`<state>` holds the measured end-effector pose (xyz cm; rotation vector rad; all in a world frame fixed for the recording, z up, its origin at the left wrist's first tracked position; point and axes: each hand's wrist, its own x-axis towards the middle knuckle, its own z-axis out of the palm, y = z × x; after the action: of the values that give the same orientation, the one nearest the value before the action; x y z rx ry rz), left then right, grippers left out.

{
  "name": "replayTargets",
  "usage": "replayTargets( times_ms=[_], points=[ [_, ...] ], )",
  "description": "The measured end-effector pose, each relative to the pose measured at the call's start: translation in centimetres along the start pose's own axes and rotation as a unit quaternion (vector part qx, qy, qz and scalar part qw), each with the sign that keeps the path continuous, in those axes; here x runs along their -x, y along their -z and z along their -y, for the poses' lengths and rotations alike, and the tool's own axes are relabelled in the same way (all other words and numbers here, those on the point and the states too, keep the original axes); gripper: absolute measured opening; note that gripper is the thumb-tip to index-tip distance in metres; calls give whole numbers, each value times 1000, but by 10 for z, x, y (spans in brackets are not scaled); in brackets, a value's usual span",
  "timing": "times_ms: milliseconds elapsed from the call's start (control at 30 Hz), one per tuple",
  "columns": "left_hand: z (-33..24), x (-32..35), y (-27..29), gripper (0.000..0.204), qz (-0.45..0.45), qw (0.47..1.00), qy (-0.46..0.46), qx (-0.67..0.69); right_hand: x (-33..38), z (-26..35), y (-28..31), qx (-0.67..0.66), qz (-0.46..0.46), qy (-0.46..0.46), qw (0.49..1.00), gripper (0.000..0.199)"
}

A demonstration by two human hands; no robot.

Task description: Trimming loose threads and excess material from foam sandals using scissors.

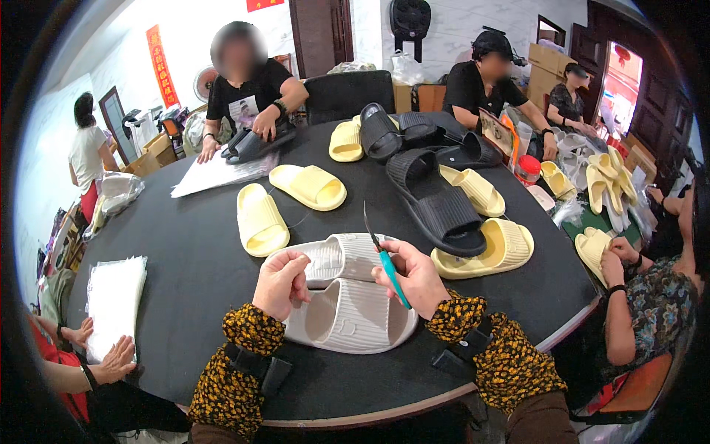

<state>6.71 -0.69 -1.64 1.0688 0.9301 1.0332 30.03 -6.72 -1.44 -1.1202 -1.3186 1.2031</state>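
Right grip (418, 277) curled around teal-handled snips (390, 271)

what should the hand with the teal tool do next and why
Probably turn the blade toward the pale grey slippers: the right hand grips the teal-handled tool with its blade pointing away from them, toward the table's far side, and the left hand is closed over the pair. Whether it pinches anything is too small to tell.

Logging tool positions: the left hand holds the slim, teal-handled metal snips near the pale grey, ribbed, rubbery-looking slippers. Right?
Wrong hand: the head view shows the right hand holding the teal-handled metal snips. They are near the pale grey, ribbed, rubbery-looking slippers, as you say.
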Motion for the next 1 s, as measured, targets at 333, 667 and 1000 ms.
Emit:
replayTargets(
  times_ms=[333,667,1000],
  points=[
    [-7,4,-1,14,12,999,-37,4,0,-2,-4,-18,-10,50,999,44],
    [-18,49,-13,25,14,999,-19,-46,10,10,-11,-31,31,23,999,46],
    [6,52,8,23,28,995,-88,47,12,15,-8,-58,64,-42,995,47]
  ],
)
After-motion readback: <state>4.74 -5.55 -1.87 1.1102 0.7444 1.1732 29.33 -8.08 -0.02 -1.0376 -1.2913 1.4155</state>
